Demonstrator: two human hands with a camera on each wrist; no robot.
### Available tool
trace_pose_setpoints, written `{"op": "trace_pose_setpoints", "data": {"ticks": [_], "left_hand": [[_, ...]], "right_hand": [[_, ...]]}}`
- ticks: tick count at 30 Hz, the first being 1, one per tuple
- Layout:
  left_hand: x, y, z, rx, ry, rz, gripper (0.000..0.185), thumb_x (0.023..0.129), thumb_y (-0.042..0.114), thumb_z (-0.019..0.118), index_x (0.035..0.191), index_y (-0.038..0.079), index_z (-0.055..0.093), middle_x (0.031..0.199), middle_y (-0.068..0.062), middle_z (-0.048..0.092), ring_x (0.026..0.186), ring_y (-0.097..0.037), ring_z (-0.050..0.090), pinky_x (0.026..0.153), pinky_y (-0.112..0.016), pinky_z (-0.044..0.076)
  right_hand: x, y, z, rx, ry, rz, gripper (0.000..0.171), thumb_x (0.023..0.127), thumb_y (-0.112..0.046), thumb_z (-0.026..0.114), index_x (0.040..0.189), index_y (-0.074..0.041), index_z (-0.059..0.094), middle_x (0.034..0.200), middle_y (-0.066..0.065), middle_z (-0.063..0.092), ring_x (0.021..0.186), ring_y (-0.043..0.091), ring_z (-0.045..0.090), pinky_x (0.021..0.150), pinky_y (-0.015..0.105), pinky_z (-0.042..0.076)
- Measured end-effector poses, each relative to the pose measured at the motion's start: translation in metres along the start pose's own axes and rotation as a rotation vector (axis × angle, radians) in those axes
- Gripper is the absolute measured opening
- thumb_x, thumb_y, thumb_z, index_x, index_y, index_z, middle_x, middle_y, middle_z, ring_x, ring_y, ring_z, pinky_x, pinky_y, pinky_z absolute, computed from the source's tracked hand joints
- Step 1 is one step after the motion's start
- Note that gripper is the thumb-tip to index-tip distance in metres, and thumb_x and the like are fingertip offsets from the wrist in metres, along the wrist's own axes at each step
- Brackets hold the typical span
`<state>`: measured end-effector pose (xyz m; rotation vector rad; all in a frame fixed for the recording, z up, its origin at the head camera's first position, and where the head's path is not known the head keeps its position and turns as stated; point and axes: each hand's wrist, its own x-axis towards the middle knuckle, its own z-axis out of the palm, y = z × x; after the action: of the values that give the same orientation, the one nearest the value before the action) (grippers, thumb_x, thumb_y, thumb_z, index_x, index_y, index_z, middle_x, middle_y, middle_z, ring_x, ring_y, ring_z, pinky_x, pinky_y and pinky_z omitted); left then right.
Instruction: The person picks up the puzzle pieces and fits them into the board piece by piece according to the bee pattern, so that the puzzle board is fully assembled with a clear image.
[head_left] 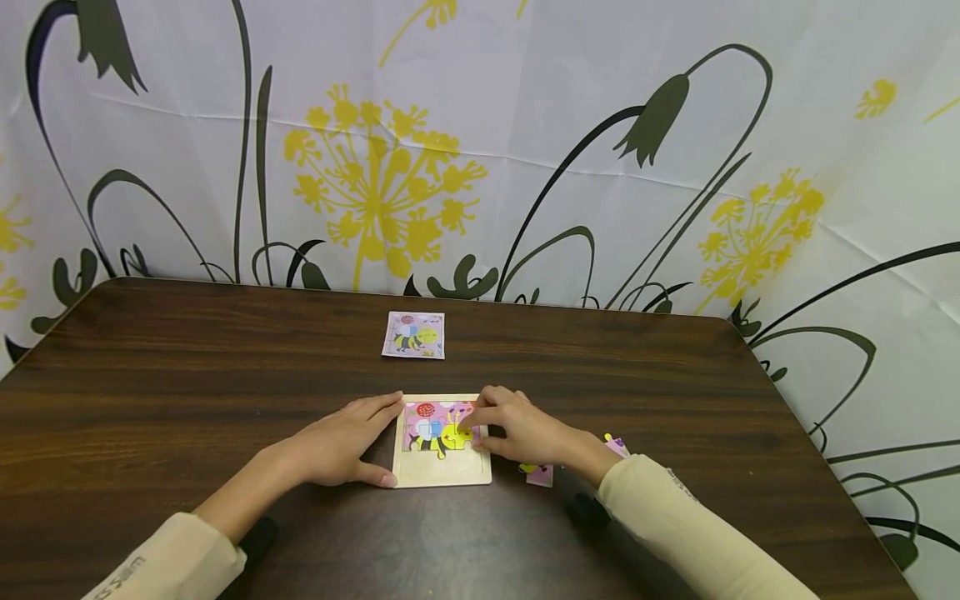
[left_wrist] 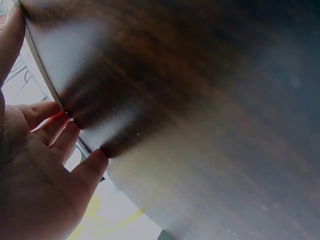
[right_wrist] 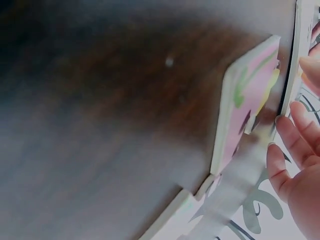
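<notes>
A square wooden puzzle tray [head_left: 442,472] lies flat on the table, its upper part filled with joined pieces of a bee picture and its lower part bare wood. My left hand [head_left: 341,442] is spread along the tray's left side, fingertips at the upper corner and thumb at the lower one. Over the tray's right side, my right hand [head_left: 525,425] bends its fingers and pinches the yellow bee-face puzzle piece [head_left: 452,437] between index finger and thumb. Partly hidden under the right forearm are loose pink puzzle pieces [head_left: 540,476]; the right wrist view shows one pink piece [right_wrist: 252,90] close up.
A small printed card [head_left: 414,336] with the same bee picture lies behind the tray. The dark wooden table [head_left: 225,358] ends at a flower-patterned cloth [head_left: 525,125]. Another loose piece [head_left: 617,446] is by the right wrist.
</notes>
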<state>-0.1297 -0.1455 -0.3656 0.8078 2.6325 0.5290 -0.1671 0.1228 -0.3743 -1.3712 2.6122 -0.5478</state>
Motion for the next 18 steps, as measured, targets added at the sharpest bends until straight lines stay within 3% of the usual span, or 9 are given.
{"op": "trace_pose_setpoints", "data": {"ticks": [18], "left_hand": [[0.0,0.0006,0.0003,0.001,0.005,0.005,0.091,0.076,0.047,0.069,0.14,-0.004,0.029,0.146,-0.018,0.023,0.13,-0.039,0.024,0.1,-0.055,0.026]], "right_hand": [[-0.0013,-0.0003,-0.0036,0.055,-0.028,0.042,0.026,0.083,-0.019,0.068,0.109,-0.014,0.068,0.1,0.001,0.053,0.091,0.013,0.046,0.076,0.029,0.034]]}}
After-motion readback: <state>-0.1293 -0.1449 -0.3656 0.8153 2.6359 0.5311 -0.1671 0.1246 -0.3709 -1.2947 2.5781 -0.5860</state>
